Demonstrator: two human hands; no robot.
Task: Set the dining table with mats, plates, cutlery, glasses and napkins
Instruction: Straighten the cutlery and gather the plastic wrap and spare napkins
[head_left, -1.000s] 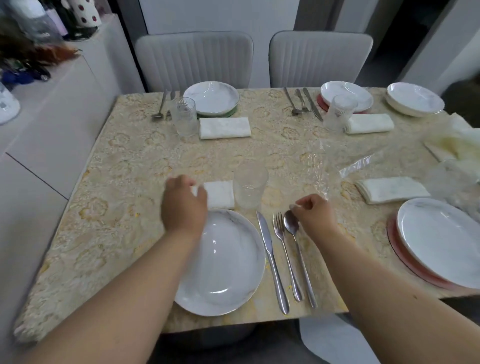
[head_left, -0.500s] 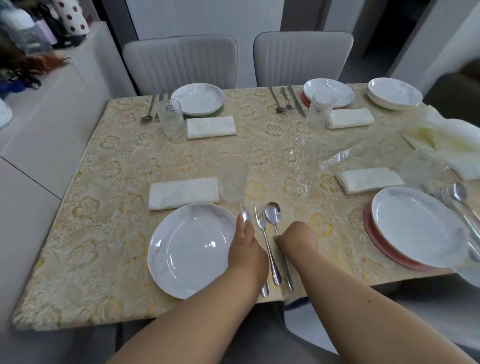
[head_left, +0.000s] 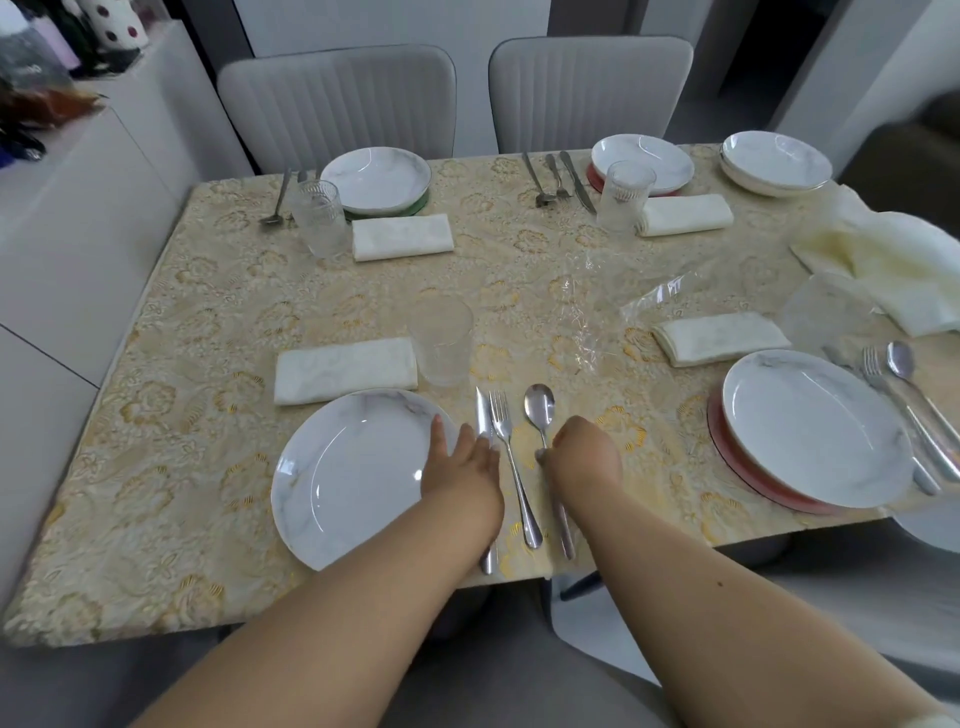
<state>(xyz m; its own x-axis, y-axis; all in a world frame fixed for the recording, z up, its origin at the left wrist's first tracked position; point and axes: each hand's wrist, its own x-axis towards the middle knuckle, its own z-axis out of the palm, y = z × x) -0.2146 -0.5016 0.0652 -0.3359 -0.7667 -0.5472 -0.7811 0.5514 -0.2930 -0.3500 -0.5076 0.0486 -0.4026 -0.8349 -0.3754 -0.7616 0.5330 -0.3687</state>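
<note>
Close to the table's front edge lies a white marbled plate (head_left: 353, 478), with no mat visible under it. A folded napkin (head_left: 345, 369) and a clear glass (head_left: 441, 338) sit behind it. To its right lie a knife (head_left: 482, 410), a fork (head_left: 501, 415) and a spoon (head_left: 539, 405). My left hand (head_left: 462, 467) has straight fingers resting on the knife, and its thumb is at the plate's rim. My right hand (head_left: 587, 457) curls over the spoon's handle and pinches it. A second plate (head_left: 815, 426) sits on a pink mat (head_left: 727, 457) at the right.
Two far settings have plates, glasses, cutlery and napkins. Crumpled clear plastic (head_left: 597, 301) lies mid-table. Spare plates (head_left: 776, 161) are stacked far right, with loose cloths (head_left: 893, 260) nearby. Two grey chairs (head_left: 337, 98) stand behind, and a white cabinet (head_left: 78, 208) runs along the left.
My left hand left the napkin and came down onto the knife beside the plate. My right hand slid down the spoon's handle, and the spoon now lies further from the fork.
</note>
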